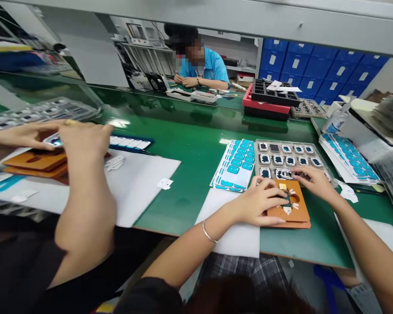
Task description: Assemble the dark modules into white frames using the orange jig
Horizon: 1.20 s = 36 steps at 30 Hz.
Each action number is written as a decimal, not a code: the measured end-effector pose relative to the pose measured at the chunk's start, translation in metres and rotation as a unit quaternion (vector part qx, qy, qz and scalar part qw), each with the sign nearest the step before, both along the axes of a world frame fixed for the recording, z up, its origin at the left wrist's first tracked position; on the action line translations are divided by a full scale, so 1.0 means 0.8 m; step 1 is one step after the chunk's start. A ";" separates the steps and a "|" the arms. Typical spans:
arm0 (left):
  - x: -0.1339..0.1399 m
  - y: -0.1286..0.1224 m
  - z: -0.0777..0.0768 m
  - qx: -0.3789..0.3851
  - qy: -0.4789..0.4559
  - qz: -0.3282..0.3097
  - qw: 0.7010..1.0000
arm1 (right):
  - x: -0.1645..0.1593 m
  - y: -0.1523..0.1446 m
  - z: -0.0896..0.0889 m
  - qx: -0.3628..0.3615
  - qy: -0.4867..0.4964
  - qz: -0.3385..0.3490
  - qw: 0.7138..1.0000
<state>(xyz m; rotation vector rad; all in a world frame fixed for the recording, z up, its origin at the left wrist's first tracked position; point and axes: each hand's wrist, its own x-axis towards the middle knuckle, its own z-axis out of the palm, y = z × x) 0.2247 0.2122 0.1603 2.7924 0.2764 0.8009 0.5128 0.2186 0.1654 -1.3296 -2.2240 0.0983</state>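
Note:
An orange fixture block (299, 213) with a cut-out in its middle lies before me at the table's front. My left hand (263, 203) rests over its left side, fingers apart and stretched toward the cut-out. Small white pieces and a yellow square sit around the opening. Just behind the block is a clear plastic tray (293, 150) with rows of white-framed dark parts. At the tray's front row, my right hand (312, 178) has thumb and fingertips closed on a white-framed part (285, 173). The fingers partly cover that part.
Sheets of blue stickers (239, 163) lie left of the tray, with another stack (350, 161) to its right. A white foam sheet (227, 235) is beneath my left forearm. On the left, a neighbour's hands (85, 139) work above another orange block (36, 161). Another person sits opposite.

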 end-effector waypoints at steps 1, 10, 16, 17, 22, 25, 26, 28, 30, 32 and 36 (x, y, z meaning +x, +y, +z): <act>0.000 -0.001 0.001 0.000 0.006 0.004 1.000 | 0.001 0.002 -0.003 -0.005 0.002 0.021 1.000; 0.002 0.004 0.003 -0.014 -0.010 -0.011 1.000 | 0.005 0.006 0.005 0.000 0.022 0.067 0.998; 0.000 0.003 0.005 -0.026 0.021 -0.012 0.999 | -0.014 -0.036 0.048 0.009 0.055 0.151 0.987; 0.000 0.003 0.005 -0.027 0.024 -0.012 0.999 | -0.018 -0.041 0.051 0.003 0.050 0.174 0.983; 0.001 0.004 0.003 -0.013 0.015 -0.011 1.000 | -0.028 -0.054 0.054 -0.002 0.035 0.169 0.985; 0.001 0.004 0.003 -0.012 0.011 -0.013 1.000 | -0.025 -0.059 0.063 -0.006 0.027 0.136 0.990; 0.000 0.004 0.003 -0.012 0.013 -0.013 1.000 | -0.024 -0.061 0.067 -0.013 0.019 0.136 0.990; -0.001 0.004 0.004 -0.009 0.017 -0.010 1.000 | -0.022 -0.065 0.073 -0.024 -0.004 0.141 0.990; -0.002 0.004 0.003 -0.004 0.016 -0.010 1.000 | -0.021 -0.068 0.076 -0.024 -0.029 0.136 0.990; -0.002 0.005 0.001 0.002 0.007 -0.010 1.000 | -0.021 -0.071 0.074 -0.019 -0.052 0.124 0.991; 0.000 0.002 0.000 0.012 -0.020 0.003 1.000 | -0.025 -0.075 0.071 -0.001 -0.089 0.119 0.989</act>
